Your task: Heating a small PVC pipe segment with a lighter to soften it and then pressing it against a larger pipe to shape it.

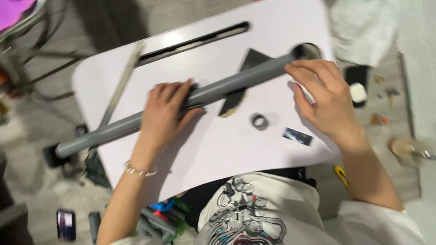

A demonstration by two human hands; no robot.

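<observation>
A long grey plastic pipe (226,84) lies diagonally across a small white table (219,146). My left hand (165,111) is wrapped over the pipe near its middle. My right hand (323,97) touches the pipe's upper right end with its fingers curled over it. Under the pipe lies a dark sheet of sandpaper (236,97). A small grey ring (259,121) rests on the table in front of the pipe, between my hands.
A small dark card (298,136) lies near the ring. A metal ruler (122,85) lies along the table's left side, and a long slot (196,41) and a round cup hole (307,51) mark its far edge. A phone (66,224) and several pipe pieces (154,221) lie on the floor.
</observation>
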